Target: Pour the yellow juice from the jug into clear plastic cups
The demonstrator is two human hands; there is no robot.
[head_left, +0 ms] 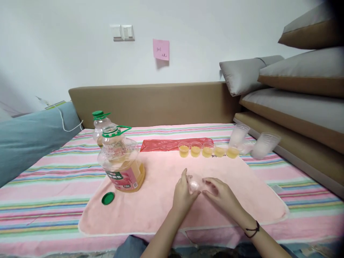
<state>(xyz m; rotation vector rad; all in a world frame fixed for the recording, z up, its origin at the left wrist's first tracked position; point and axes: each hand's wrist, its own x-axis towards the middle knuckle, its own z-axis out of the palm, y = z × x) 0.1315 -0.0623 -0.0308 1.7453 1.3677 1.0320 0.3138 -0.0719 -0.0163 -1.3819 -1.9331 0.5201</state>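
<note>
A small clear plastic cup (194, 184) is between my two hands, over the pink cloth (158, 200). My left hand (184, 190) curls round its left side, thumb and fingers on the rim. On the right, my right hand (219, 191) has its thumb and fingertips at the cup's other side. Behind the cup stands a row of several small cups of yellow liquid (195, 150). To the left, a large uncapped bottle (123, 168) holds some yellow juice, and a green cap (108, 198) lies in front of it.
Another bottle with a green cap (98, 114) stands behind the first. Red plastic (161, 144) lies flat behind the cups. Stacks of clear cups (265, 145) lean at the right, beside piled cushions (298, 104).
</note>
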